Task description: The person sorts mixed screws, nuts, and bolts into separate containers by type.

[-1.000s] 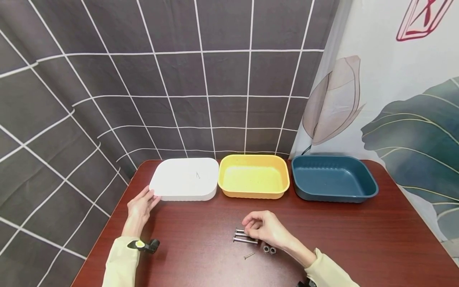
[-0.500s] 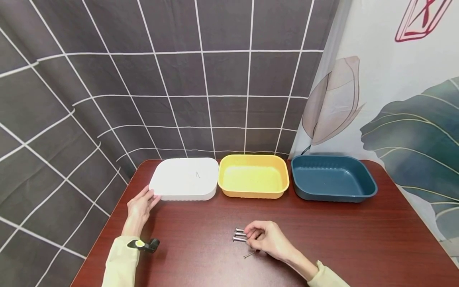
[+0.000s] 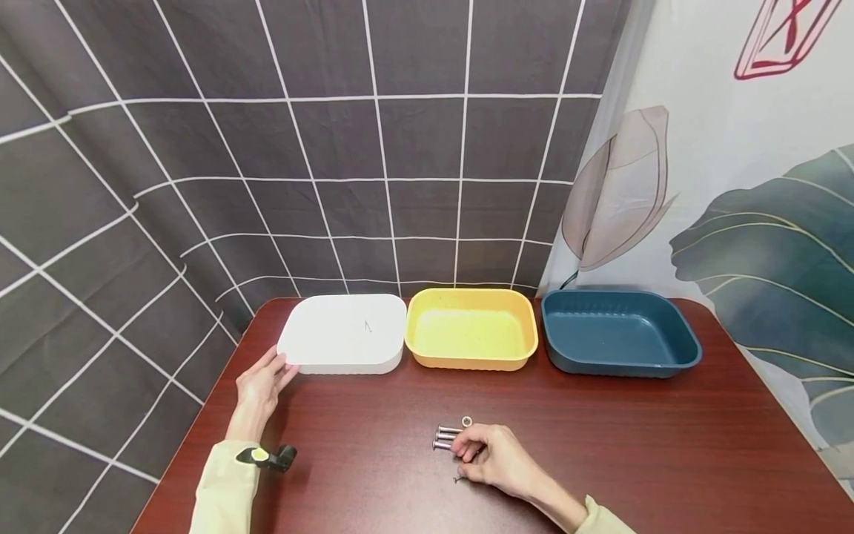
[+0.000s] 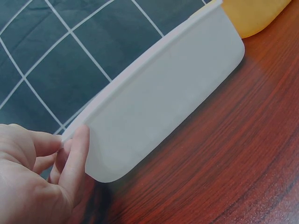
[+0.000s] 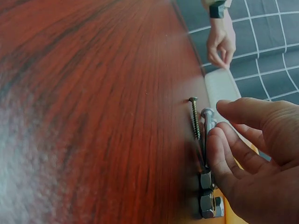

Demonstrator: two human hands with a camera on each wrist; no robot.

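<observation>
My left hand holds the near left corner of the white tray; in the left wrist view the thumb and fingers pinch its rim. Two small screws lie in that tray. Over the table, my right hand has loosely bent fingers, thumb and index apart. Beside them lies a brass-coloured screw, with only its head end showing in the head view. Several steel bolts lie partly hidden by the fingers. One nut sits beyond the hand; the right wrist view shows hex nuts together.
A yellow tray stands beside the white one, and a dark blue tray is to its right, all along the back of the brown table. A grey checked curtain hangs behind them.
My right hand has come down toward the near side, from the bolts to the small screw. A nut now shows beyond the bolts. My left hand stays on the white tray.
</observation>
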